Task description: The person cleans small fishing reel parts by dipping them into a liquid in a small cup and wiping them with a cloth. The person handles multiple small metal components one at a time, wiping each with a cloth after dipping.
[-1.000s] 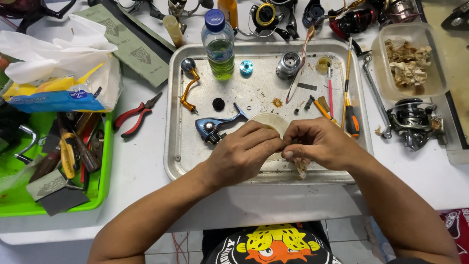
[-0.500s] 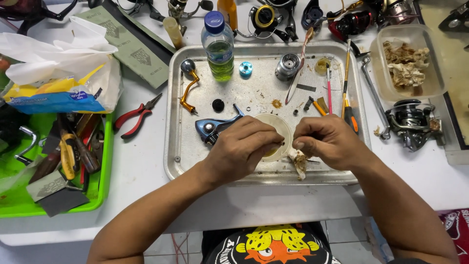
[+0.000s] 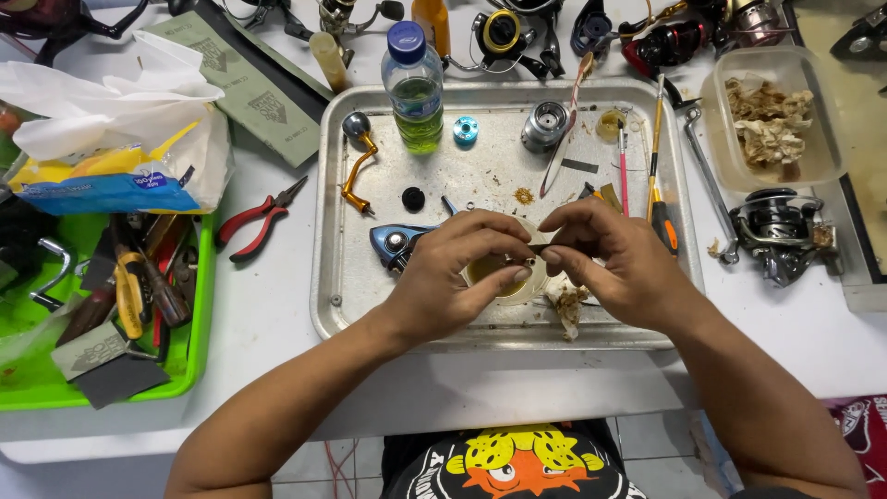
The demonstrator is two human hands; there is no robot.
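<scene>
My left hand (image 3: 453, 268) and my right hand (image 3: 614, 259) meet over the front middle of a metal tray (image 3: 342, 277). Both pinch a small dark part (image 3: 540, 248) between their fingertips, held above a small round tub of yellowish grease (image 3: 494, 273). A crumpled dirty tissue (image 3: 568, 303) lies under my right hand. A blue fishing reel body (image 3: 397, 242) lies just left of my left hand. On the tray also lie a gold reel handle (image 3: 356, 171), a silver spool (image 3: 545, 125) and a blue ring (image 3: 465, 130).
A water bottle (image 3: 413, 83) stands at the tray's back. Red pliers (image 3: 259, 220) lie left of it, beside a green bin of tools (image 3: 102, 296) and a tissue pack (image 3: 111, 176). A clear tub of rags (image 3: 771, 125), a wrench (image 3: 707, 176) and reels (image 3: 781, 231) sit right.
Both hands have lifted slightly and drawn the small part up between them; the grease tub now shows beneath the fingers.
</scene>
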